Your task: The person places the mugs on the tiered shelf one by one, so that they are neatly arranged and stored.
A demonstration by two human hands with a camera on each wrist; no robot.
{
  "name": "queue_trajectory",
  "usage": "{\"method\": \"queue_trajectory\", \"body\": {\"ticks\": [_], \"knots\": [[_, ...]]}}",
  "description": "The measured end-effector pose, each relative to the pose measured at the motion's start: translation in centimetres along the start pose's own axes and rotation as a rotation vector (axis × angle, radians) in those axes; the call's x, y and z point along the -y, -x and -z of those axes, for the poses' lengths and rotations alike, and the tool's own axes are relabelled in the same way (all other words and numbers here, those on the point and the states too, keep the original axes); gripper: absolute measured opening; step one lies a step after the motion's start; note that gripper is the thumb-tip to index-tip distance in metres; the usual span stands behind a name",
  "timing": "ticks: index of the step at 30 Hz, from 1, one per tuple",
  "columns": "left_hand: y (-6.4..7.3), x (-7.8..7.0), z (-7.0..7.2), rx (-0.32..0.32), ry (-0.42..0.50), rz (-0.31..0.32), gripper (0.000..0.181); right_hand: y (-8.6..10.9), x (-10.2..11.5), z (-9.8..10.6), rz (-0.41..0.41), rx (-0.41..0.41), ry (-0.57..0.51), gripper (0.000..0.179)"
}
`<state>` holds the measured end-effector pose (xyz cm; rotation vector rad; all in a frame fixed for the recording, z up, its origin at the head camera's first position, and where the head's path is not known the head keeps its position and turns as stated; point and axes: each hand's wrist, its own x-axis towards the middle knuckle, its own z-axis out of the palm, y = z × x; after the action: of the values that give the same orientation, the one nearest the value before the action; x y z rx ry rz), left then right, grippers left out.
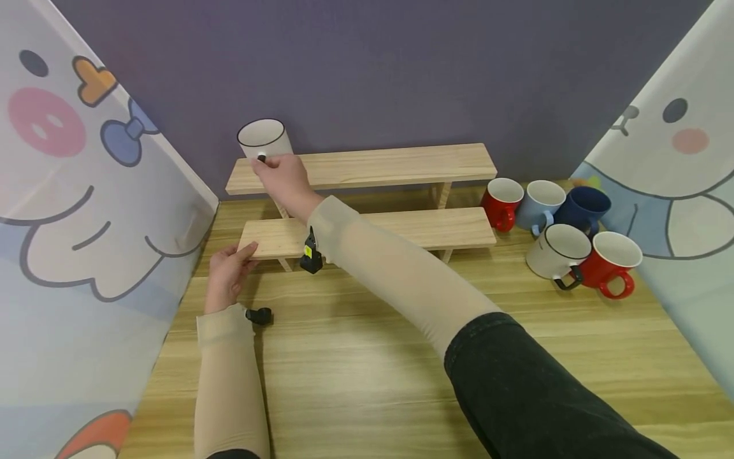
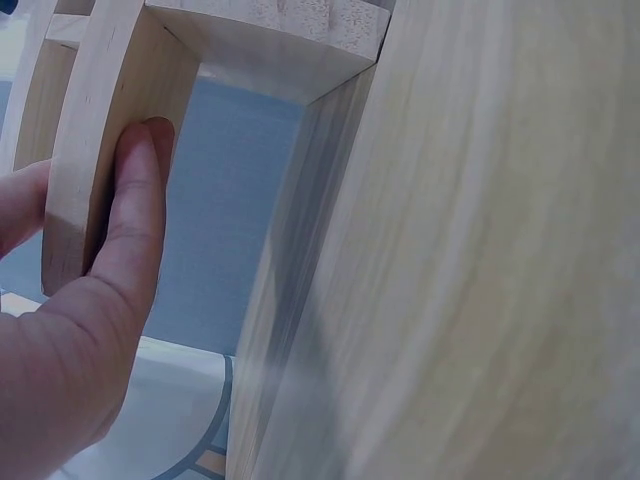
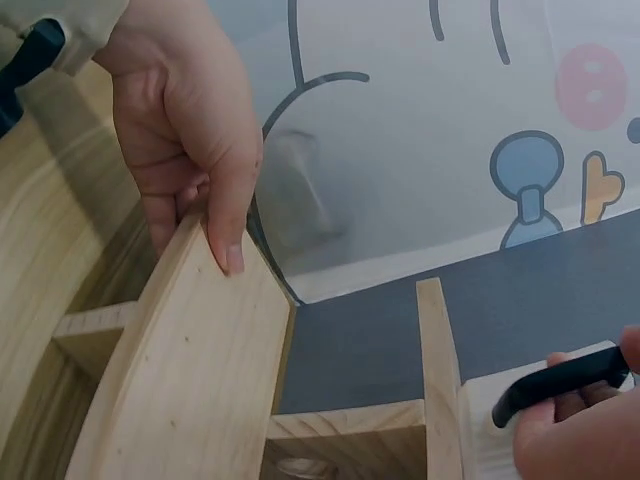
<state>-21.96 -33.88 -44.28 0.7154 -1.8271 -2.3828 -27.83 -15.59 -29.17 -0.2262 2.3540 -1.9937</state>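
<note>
Left wrist view: left hand (image 2: 80, 335) grips near shelf (image 2: 82, 150), underside (image 2: 165, 80) hidden from head; right hand (image 1: 287, 182) grips far-left mug handle (image 3: 557, 380).

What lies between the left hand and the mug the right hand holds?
Head view: the lower shelf, gripped by the left hand, then the upper shelf below the white mug.

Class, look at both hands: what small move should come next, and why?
Probably the right hand should settle the white mug onto the upper shelf: it holds the mug's handle at that shelf's left end, while the left hand grips the lower shelf. Whether the mug's base touches wood is unclear.
</note>
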Motion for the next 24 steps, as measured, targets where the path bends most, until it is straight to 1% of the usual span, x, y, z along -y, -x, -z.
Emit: {"method": "queue_trajectory", "body": {"ticks": [3,7,11,14,17,21,24], "knots": [[-0.1,0.1,-0.1,-0.003,-0.007,0.004,0.037,0.0,0.0,0.4,0.005,0.003,0.023,0.030],[0.0,0.2,0.0,-0.014,-0.019,0.020,0.038,0.4,-0.1,0.7,0.004,0.013,0.015,0.027],[0.0,0.2,0.0,-0.017,-0.018,0.022,0.046,1.1,-0.2,1.2,0.030,-0.003,0.013,0.028],[0.0,0.2,0.0,-0.014,-0.010,0.022,0.051,1.7,-0.2,1.9,0.039,0.002,-0.005,0.029],[0.0,0.1,0.0,-0.016,0.002,0.023,0.048,2.3,-0.2,2.9,0.055,0.023,-0.032,0.030],[0.0,0.1,-0.1,-0.017,0.001,0.017,0.041,3.0,-0.3,4.9,0.102,0.030,-0.075,0.035],[0.0,0.1,-0.1,-0.012,-0.003,0.021,0.044,3.8,-0.7,6.7,0.140,0.036,-0.119,0.038]]}}
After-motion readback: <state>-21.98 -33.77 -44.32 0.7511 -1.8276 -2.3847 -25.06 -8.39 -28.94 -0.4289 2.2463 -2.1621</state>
